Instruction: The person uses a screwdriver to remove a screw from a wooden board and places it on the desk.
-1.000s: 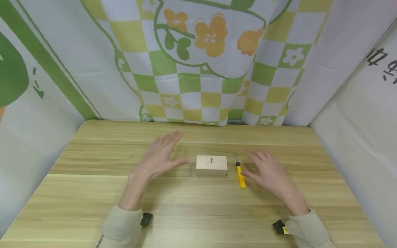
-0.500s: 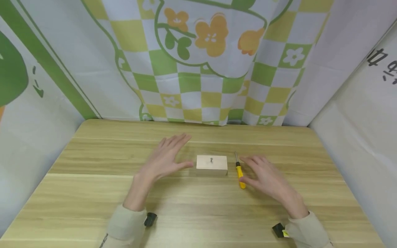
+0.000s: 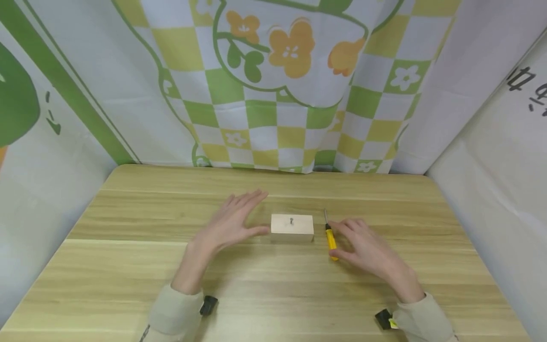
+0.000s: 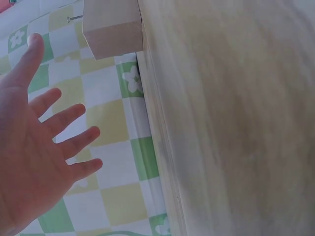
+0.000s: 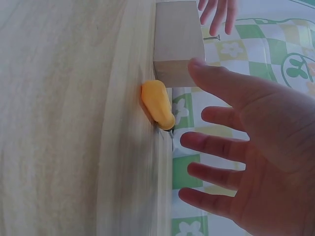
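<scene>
A pale wooden block (image 3: 279, 225) lies on the table, with a screw (image 3: 291, 221) standing up from its top. To its right is a screwdriver (image 3: 331, 240) with a yellow handle and a thin shaft pointing away from me. My left hand (image 3: 228, 222) hovers left of the block, fingers spread and thumb near its left side; in the left wrist view the palm (image 4: 29, 157) holds nothing. Beside the screwdriver, my right hand (image 3: 363, 244) reaches with thumb and fingers apart. The right wrist view shows a gap between those fingers and the yellow handle (image 5: 157, 103).
The wooden table (image 3: 273, 304) extends on all sides of the block. A checkered curtain (image 3: 260, 114) hangs behind the table's back edge, and white sheets (image 3: 491, 156) flank it. A small black camera (image 3: 208, 305) sits at the left cuff, another (image 3: 383, 318) at the right.
My left hand has moved right, towards the block. The right hand has shifted slightly left and nearer to me, closer over the screwdriver. Block and screwdriver stay in place.
</scene>
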Demonstrator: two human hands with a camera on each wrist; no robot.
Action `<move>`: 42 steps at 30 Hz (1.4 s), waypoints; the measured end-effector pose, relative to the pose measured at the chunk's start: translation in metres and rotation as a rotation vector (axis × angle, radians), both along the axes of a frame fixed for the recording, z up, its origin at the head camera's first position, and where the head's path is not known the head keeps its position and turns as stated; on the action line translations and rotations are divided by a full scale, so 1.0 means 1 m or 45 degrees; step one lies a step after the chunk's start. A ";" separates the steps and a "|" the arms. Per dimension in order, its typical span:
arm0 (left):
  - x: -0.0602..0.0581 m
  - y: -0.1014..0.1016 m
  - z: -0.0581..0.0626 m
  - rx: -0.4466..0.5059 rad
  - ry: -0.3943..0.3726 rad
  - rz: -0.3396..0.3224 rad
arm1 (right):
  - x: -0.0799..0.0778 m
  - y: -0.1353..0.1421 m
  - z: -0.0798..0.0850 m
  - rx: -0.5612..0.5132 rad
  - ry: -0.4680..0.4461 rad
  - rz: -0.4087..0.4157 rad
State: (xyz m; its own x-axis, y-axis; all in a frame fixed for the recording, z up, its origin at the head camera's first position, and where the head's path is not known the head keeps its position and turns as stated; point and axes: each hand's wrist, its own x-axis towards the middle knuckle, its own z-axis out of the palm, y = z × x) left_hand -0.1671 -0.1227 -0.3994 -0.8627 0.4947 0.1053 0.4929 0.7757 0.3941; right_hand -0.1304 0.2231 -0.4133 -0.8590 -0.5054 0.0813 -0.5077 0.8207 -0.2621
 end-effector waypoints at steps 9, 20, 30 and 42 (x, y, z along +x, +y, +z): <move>0.003 0.008 -0.004 0.044 -0.048 0.069 | 0.001 0.002 -0.004 0.010 -0.003 0.019; 0.004 0.018 -0.008 0.155 -0.142 0.010 | 0.002 0.003 -0.007 -0.006 -0.078 0.018; 0.004 0.019 -0.013 0.194 -0.222 0.014 | 0.003 0.003 -0.010 0.006 -0.132 0.025; 0.004 0.024 -0.015 0.131 -0.201 -0.025 | 0.001 0.003 -0.012 0.027 -0.127 0.049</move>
State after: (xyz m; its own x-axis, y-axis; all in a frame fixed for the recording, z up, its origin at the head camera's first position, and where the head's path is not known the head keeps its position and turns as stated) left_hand -0.1635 -0.0989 -0.4140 -0.8628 0.5052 0.0200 0.4332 0.7181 0.5447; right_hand -0.1295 0.2258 -0.4256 -0.8422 -0.5390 -0.0150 -0.5112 0.8070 -0.2957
